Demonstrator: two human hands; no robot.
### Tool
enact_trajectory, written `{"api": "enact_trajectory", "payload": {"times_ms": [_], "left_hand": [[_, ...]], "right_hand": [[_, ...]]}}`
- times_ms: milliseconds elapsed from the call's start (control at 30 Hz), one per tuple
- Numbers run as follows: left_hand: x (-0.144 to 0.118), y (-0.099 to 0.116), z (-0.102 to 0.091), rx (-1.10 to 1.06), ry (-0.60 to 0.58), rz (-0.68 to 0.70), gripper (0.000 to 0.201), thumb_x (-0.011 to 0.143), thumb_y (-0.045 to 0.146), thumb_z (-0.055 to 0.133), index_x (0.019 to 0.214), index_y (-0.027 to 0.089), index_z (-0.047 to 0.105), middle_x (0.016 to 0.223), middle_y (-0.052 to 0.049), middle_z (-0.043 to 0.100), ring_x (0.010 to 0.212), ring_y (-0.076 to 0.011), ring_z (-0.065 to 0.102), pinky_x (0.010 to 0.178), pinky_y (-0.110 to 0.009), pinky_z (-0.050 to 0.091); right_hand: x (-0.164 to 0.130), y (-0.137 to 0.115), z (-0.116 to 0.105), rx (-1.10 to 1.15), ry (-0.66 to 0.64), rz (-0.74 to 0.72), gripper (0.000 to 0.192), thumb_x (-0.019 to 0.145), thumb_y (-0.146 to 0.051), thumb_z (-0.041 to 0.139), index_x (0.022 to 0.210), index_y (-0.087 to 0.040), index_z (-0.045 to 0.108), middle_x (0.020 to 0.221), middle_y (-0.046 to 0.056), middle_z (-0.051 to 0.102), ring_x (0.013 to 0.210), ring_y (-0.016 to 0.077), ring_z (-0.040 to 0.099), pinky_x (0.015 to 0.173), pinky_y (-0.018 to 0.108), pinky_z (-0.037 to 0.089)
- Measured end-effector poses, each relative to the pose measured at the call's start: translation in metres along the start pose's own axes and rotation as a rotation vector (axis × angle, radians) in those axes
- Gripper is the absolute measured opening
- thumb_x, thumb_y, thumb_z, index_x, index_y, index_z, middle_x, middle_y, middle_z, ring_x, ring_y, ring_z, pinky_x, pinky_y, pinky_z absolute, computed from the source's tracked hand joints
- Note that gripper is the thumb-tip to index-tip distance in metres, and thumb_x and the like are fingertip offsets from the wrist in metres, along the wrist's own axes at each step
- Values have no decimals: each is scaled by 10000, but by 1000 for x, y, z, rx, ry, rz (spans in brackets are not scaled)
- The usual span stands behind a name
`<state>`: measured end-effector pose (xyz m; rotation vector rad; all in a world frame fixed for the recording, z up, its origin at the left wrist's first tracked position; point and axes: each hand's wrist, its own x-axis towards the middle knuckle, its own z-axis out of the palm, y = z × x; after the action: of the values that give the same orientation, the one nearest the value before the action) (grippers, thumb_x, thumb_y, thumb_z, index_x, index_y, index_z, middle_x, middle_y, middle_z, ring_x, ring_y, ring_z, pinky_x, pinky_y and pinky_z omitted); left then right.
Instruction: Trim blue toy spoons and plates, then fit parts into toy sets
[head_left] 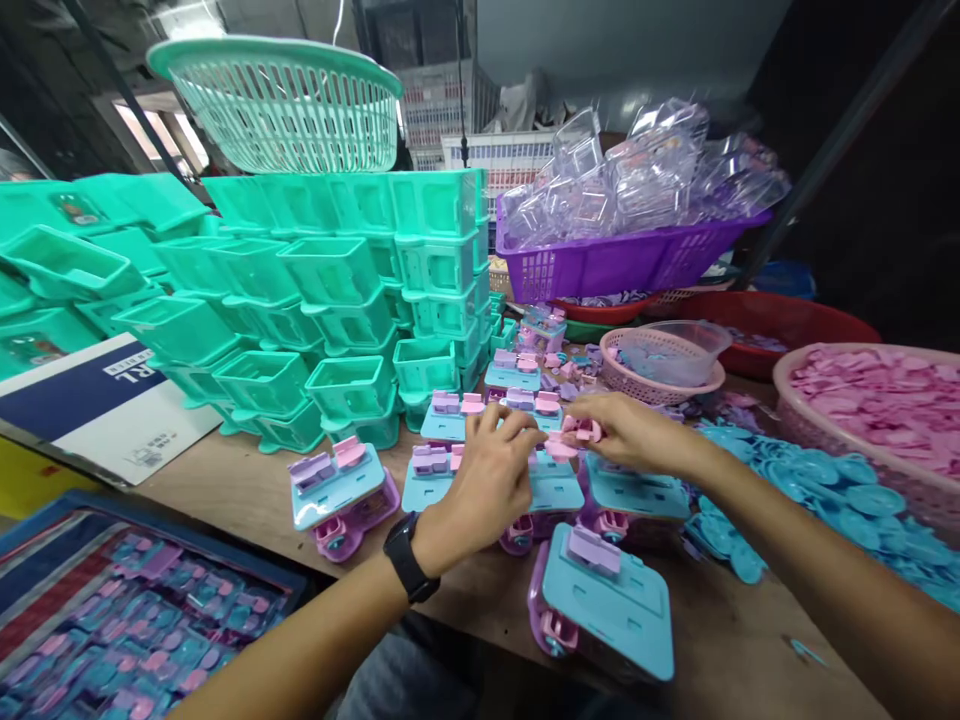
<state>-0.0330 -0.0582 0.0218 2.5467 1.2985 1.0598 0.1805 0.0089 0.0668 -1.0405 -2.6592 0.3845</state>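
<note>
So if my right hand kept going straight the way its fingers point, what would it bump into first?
Most likely your left hand. The right hand points leftward with a small pink piece at its fingertips, and the left hand's fingers sit just beyond it, though depth is hard to judge.

Both hands, the left hand (491, 475) and the right hand (630, 432), are meeting over a blue lid (553, 488), pinching a small pink clip (581, 431) on the wooden table (247, 490).

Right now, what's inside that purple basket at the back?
The purple basket is heaped above its rim with clear plastic boxes. Whatever lies below them is hidden behind the basket wall.
</note>
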Motion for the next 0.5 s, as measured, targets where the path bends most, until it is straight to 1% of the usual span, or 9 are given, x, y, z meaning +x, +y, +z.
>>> {"api": "enact_trajectory", "payload": {"times_ms": [67, 167, 267, 367, 500], "left_hand": [[-5, 0, 2, 85, -121, 49, 492, 753, -37, 482, 1153, 181, 668, 1219, -89, 683, 1159, -312, 504, 884, -492, 406], [-9, 1, 8, 143, -227, 61, 535, 719, -34, 485, 1182, 175, 654, 1275, -97, 662, 1222, -329, 457, 878, -493, 370], [-10, 1, 9, 152, -259, 46, 530, 711, -23, 489, 1176, 171, 651, 1266, -100, 663, 1247, -332, 431, 893, -498, 350], [-9, 0, 9, 136, -276, 40, 489, 728, -12, 486, 1151, 167, 655, 1244, -99, 669, 1248, -333, 431, 910, -511, 344], [-7, 3, 19, 95, -284, 43, 459, 782, 14, 495, 1187, 165, 649, 1242, -104, 672, 1248, -343, 447, 933, -530, 363]], "right_hand": [[4, 2, 5, -56, -63, -17, 92, 853, -171, 564, 789, -177, 629, 812, 74, 670, 770, 202, 597, 672, 288, 381], [7, 0, 12, -117, -99, -10, 110, 803, -75, 547, 790, -170, 601, 844, 75, 649, 793, 196, 591, 691, 283, 374], [8, -7, 14, -171, -98, 16, 119, 814, -66, 542, 801, -172, 593, 873, 74, 633, 797, 190, 586, 662, 275, 349], [3, -14, 13, -228, -95, 44, 130, 838, -68, 542, 851, -173, 617, 918, 72, 630, 786, 182, 580, 635, 273, 330], [-14, -12, 19, -242, -81, 48, 192, 840, -25, 538, 900, -170, 648, 940, 71, 643, 788, 172, 592, 658, 280, 377]]}}
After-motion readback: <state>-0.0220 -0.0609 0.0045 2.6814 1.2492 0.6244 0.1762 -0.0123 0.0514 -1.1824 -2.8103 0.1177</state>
